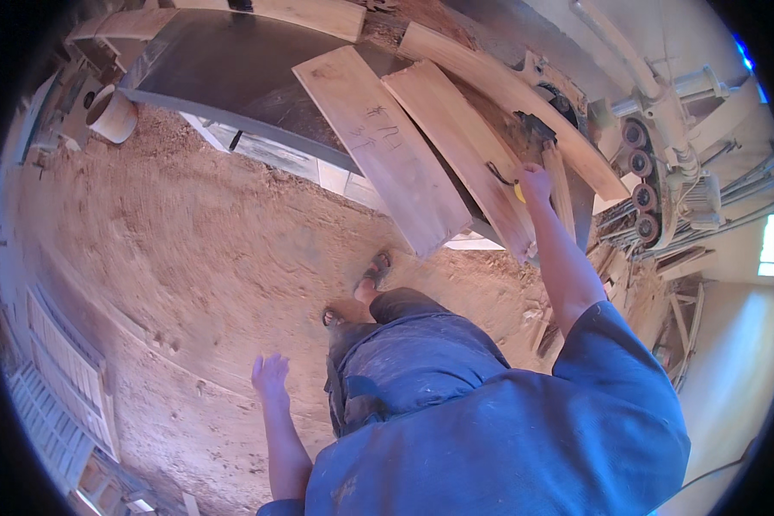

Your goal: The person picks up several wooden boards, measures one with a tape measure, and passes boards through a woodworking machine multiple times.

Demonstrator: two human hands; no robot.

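Observation:
My right hand point(536, 183) reaches over the planks on the machine table, its fingers closed on a small yellow tape measure point(519, 192). From the tape measure a black strap point(498, 175) loops out over a pale plank point(456, 142). To the left of that plank lies another wide one point(383, 142) with dark pencil marks, its near end jutting past the table's edge. My left hand point(271, 376) hangs over the sandy floor at my side, fingers apart, with nothing in it.
A dark metal table point(232, 64) stretches away to the left. Along its right side lies a long board point(512, 95), near a machine with several rollers point(641, 189). A pale bucket point(112, 116) stands at the far left. Sawdust covers the floor point(198, 241); wood scraps lie at the right.

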